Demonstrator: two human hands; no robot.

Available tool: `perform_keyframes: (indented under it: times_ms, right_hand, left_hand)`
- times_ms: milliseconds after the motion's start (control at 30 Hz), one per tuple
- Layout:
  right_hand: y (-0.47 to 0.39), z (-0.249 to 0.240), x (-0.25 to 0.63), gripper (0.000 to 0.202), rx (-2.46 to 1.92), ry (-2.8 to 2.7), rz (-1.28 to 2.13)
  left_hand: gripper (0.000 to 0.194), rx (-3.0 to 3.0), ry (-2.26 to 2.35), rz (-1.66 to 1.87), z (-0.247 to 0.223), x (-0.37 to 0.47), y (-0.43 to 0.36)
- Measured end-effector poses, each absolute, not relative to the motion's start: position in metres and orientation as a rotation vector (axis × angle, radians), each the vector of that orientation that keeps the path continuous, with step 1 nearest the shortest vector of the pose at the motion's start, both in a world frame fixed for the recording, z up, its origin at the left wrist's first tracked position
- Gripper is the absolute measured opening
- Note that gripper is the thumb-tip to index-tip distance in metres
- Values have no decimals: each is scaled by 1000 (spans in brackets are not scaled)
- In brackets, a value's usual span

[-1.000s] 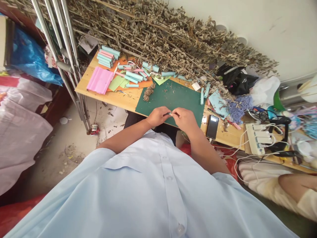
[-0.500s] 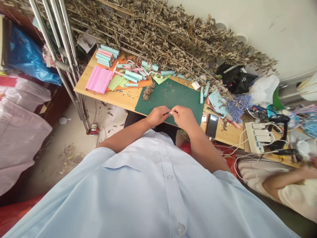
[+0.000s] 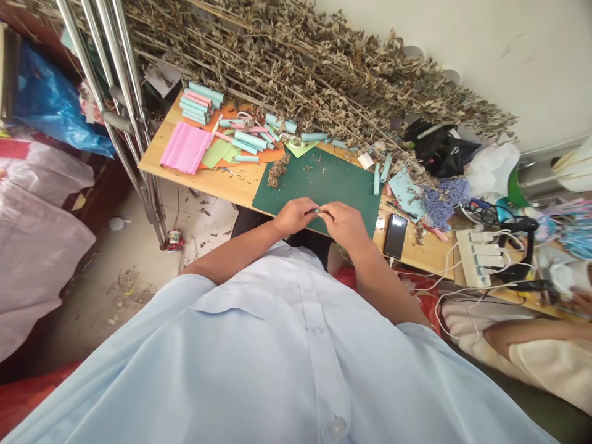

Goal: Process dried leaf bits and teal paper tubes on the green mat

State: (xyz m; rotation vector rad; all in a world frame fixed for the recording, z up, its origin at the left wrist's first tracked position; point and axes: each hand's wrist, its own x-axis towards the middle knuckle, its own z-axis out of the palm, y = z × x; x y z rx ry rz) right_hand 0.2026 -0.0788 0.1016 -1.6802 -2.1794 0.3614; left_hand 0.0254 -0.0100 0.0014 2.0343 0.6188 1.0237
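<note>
My left hand (image 3: 295, 215) and my right hand (image 3: 341, 221) meet over the front edge of the green mat (image 3: 335, 179). The fingertips of both are pinched on a small pale blue-grey piece (image 3: 316, 210), mostly hidden between them. A clump of dried plant matter (image 3: 278, 171) lies on the mat's left part, beyond my left hand. Rolled blue and pink papers (image 3: 250, 140) lie at the back left, partly on orange and green sheets. A pink corrugated sheet (image 3: 186, 148) is farther left.
Dried stalks (image 3: 296, 68) stretch across the back of the wooden table (image 3: 231, 190). On the right are a phone (image 3: 395, 235), purple cord (image 3: 444, 200) and a power strip (image 3: 474, 258) with cables. Metal crutches (image 3: 124, 117) stand at left. Another person's arm (image 3: 531, 336) shows at lower right.
The fingers of my right hand have shifted slightly at the small piece, and a bit more of it shows. The other person's arm at the right has moved a little left.
</note>
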Motion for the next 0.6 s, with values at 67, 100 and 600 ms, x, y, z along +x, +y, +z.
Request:
perform_keyframes:
  times_ms: [67,100,600]
  right_hand:
    - [-78,101,202,23,-1667,-2181,349]
    - [-78,102,201,24,-1661,-2178,352]
    - [-66,120,194,14,-1793,-2104,489]
  left_hand:
    - [27,2025,611,1032,1,25,-10]
    - [27,2022,606,1039,1,25,-10]
    - [39,2043,604,1031,2,25,-11]
